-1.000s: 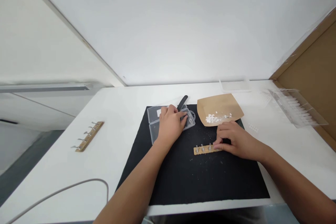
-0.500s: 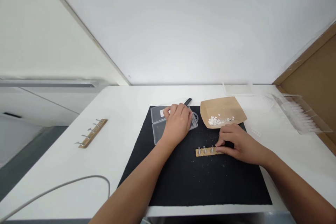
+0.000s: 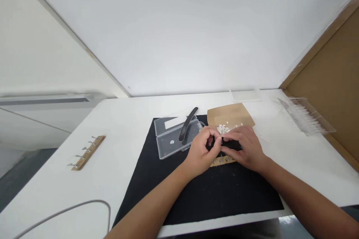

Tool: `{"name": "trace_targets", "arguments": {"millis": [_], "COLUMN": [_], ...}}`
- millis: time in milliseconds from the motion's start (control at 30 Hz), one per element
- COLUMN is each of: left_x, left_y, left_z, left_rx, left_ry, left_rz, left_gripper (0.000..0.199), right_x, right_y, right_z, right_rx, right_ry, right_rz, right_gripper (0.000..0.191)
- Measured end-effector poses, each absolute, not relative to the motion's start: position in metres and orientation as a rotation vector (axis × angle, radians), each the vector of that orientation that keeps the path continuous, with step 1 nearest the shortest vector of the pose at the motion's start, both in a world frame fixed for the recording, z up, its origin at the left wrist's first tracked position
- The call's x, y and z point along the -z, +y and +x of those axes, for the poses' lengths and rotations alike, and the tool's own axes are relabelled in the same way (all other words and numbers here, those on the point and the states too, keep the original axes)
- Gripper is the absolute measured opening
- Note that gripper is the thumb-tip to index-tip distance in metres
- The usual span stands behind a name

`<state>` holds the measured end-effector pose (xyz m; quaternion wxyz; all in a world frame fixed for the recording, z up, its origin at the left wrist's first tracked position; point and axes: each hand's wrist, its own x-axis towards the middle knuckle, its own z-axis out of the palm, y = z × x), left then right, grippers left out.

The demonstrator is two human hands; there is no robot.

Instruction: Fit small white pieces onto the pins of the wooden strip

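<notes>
My left hand [image 3: 203, 151] and my right hand [image 3: 245, 145] meet above the black mat [image 3: 224, 198], fingertips pinched together on a small pale piece too tiny to make out. Just below them lies a narrow wooden strip [image 3: 217, 162] with small clear pegs standing on it, partly covered by my fingers. Behind the hands sits a brown paper tray [image 3: 232, 113] with many small white pieces [image 3: 222, 129]. To the left, an open clear plastic case [image 3: 166, 144] rests on the mat, with a dark curved file [image 3: 187, 124] lying across it.
Another wooden strip [image 3: 88, 154] with metal clips lies at the table's left. A grey cable [image 3: 73, 207] curves over the front left. At the right are a clear box of pale tips [image 3: 304, 116], faint white dots [image 3: 264, 138] and a cardboard panel [image 3: 328, 71].
My left hand has left the clear case and come beside my right hand, uncovering the file. My right hand has lifted off the wooden strip. The whole view has shifted slightly.
</notes>
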<state>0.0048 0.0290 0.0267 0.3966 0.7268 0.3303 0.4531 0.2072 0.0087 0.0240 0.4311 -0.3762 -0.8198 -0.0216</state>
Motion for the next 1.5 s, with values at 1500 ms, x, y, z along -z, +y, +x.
{"name": "trace_targets", "arguments": {"millis": [1500], "left_x": [-0.008], "left_y": [0.086], "left_z": [-0.046], "left_rx": [-1.074], "left_ry": [1.735], "left_rz": [2.599], "left_gripper": [0.028], "right_x": [-0.014], "right_y": [0.027], "right_z": [0.227], "right_rx": [-0.243], "right_ry": [-1.719], "right_rz": [-1.338], "right_gripper": [0.023]}}
